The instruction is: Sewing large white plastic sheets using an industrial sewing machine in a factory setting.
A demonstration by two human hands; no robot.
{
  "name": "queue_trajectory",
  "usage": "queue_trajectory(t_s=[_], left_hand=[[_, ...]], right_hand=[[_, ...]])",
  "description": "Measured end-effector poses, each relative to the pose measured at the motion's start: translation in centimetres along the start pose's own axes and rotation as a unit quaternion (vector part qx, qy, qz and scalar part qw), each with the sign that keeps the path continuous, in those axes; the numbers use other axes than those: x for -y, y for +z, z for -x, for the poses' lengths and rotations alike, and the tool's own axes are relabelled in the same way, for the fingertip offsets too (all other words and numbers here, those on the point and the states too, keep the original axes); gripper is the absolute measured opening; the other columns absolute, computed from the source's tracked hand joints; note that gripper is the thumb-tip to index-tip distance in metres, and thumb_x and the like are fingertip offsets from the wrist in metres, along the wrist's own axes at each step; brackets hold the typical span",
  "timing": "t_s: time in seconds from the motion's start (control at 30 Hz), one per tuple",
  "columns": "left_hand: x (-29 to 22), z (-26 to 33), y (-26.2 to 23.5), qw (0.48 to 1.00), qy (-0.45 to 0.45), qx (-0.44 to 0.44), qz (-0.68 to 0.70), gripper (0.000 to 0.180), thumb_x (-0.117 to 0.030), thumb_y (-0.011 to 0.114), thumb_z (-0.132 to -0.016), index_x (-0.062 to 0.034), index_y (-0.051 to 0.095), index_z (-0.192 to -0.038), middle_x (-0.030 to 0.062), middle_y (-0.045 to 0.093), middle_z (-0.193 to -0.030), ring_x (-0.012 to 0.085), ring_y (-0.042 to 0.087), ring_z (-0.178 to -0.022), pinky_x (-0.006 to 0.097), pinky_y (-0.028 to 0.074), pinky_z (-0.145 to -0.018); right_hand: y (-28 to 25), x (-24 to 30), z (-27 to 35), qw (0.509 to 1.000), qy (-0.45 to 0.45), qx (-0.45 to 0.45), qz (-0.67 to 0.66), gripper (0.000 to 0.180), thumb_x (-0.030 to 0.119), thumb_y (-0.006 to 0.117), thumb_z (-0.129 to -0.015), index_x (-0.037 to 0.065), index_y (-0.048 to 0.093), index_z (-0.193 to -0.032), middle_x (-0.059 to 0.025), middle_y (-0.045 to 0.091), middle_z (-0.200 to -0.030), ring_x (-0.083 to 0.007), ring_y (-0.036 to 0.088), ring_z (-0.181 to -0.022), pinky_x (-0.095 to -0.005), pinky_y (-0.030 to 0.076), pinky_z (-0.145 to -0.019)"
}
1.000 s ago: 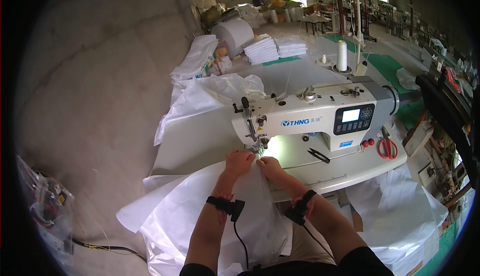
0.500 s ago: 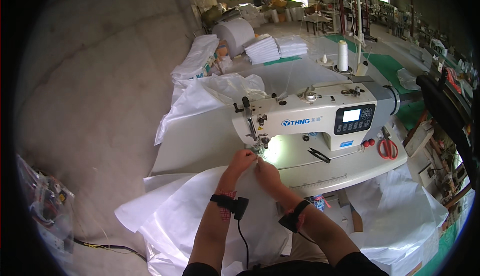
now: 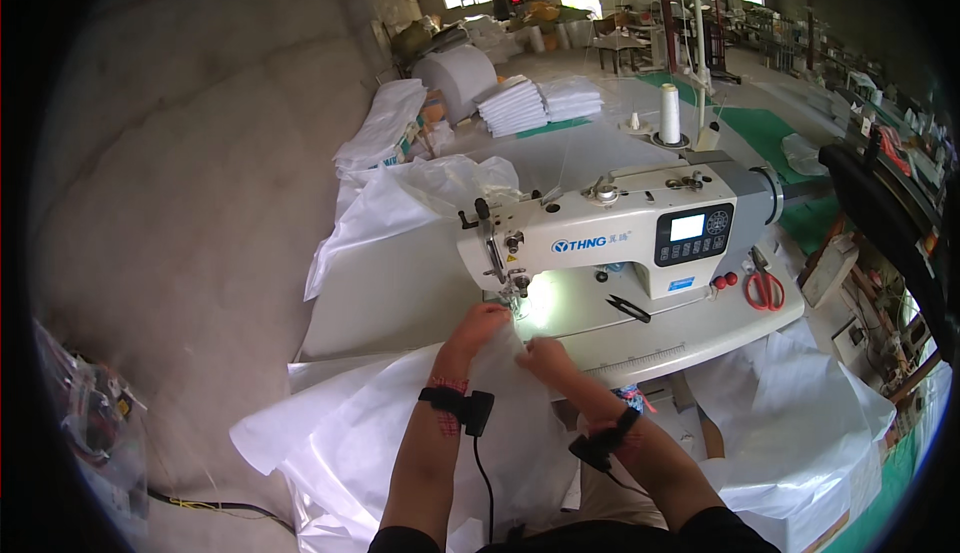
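Note:
A white sewing machine [image 3: 590,238] stands on its table, its lamp lighting the plate around the needle. My left hand [image 3: 480,327] is closed on the upper edge of a large white plastic sheet [image 3: 390,423], right by the presser foot. Slightly to the right and nearer to me, my right hand [image 3: 546,361] pinches the same sheet by its edge. From there the sheet hangs over the table's front edge and across my lap, spreading left. Both fingertips are partly hidden by the backs of the hands.
Black thread snips [image 3: 628,308] and red-handled scissors [image 3: 764,290] lie right on the machine table [image 3: 640,351]. A white thread cone [image 3: 669,115] stands behind the machine. Folded white stacks [image 3: 512,106] sit farther back. More white sheeting [image 3: 790,423] hangs at the lower right.
My right hand has moved down and away from my left hand, drawing the sheet's edge out between them. My left hand stays by the needle. The whole view has shifted slightly.

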State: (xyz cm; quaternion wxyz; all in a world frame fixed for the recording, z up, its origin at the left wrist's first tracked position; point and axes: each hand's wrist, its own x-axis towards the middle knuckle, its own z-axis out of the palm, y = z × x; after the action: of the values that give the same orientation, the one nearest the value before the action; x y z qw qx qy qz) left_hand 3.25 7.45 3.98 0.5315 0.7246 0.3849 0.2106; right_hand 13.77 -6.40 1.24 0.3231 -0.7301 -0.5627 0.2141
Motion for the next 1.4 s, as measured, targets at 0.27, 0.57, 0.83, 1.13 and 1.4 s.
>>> queue_trajectory(t_s=[0.27,0.57,0.83,1.13,1.4], left_hand=[[0.3,-0.3,-0.1,0.997,-0.002,0.06,-0.038,0.026,-0.022,0.062,-0.077,0.0002,0.066,-0.091,0.0001,0.06,-0.076,0.0095,0.052,-0.071,0.025,0.042,-0.067],[1.4,-1.0,-0.4,0.999,0.031,0.029,0.032,0.032,-0.028,0.065,-0.077,0.0012,0.066,-0.09,0.0038,0.064,-0.079,0.0116,0.055,-0.074,0.027,0.044,-0.07],[1.2,-1.5,0.3,0.974,0.078,-0.005,-0.214,0.032,-0.03,0.063,-0.078,0.001,0.061,-0.072,0.0096,0.056,-0.06,0.0132,0.05,-0.057,0.032,0.041,-0.054],[2.7,-2.3,2.0,0.922,0.203,-0.092,-0.318,0.023,-0.026,0.064,-0.075,-0.0032,0.061,-0.074,0.0144,0.06,-0.068,0.0313,0.056,-0.064,0.04,0.045,-0.062],[1.9,2.2,3.6,0.858,0.287,-0.218,-0.366,0.018,-0.016,0.059,-0.078,-0.0077,0.061,-0.094,0.0071,0.058,-0.103,0.0283,0.05,-0.098,0.039,0.039,-0.084]], right_hand=[[-2.6,-0.5,3.3,0.998,0.003,-0.057,0.028,0.027,0.024,0.052,-0.086,-0.002,0.058,-0.09,-0.0202,0.062,-0.085,-0.031,0.063,-0.078,-0.0416,0.051,-0.067],[0.8,-1.0,-4.2,0.813,0.165,0.095,-0.55,0.024,0.019,0.05,-0.088,-0.003,0.057,-0.095,-0.0155,0.063,-0.081,-0.0244,0.062,-0.064,-0.0357,0.05,-0.058],[1.0,1.5,-2.6,0.989,-0.015,-0.05,0.141,0.022,0.013,0.043,-0.083,-0.002,0.056,-0.092,-0.0201,0.063,-0.075,-0.0346,0.063,-0.069,-0.0434,0.049,-0.06],[0.7,1.4,0.2,0.975,-0.052,-0.063,0.207,0.029,0.009,0.045,-0.081,-0.003,0.052,-0.106,-0.0134,0.063,-0.076,-0.0293,0.064,-0.068,-0.0402,0.05,-0.058],[1.1,1.5,0.3,0.963,-0.058,-0.062,0.258,0.034,0.01,0.047,-0.079,-0.002,0.052,-0.11,-0.0109,0.063,-0.075,-0.0253,0.064,-0.064,-0.0354,0.05,-0.053]])
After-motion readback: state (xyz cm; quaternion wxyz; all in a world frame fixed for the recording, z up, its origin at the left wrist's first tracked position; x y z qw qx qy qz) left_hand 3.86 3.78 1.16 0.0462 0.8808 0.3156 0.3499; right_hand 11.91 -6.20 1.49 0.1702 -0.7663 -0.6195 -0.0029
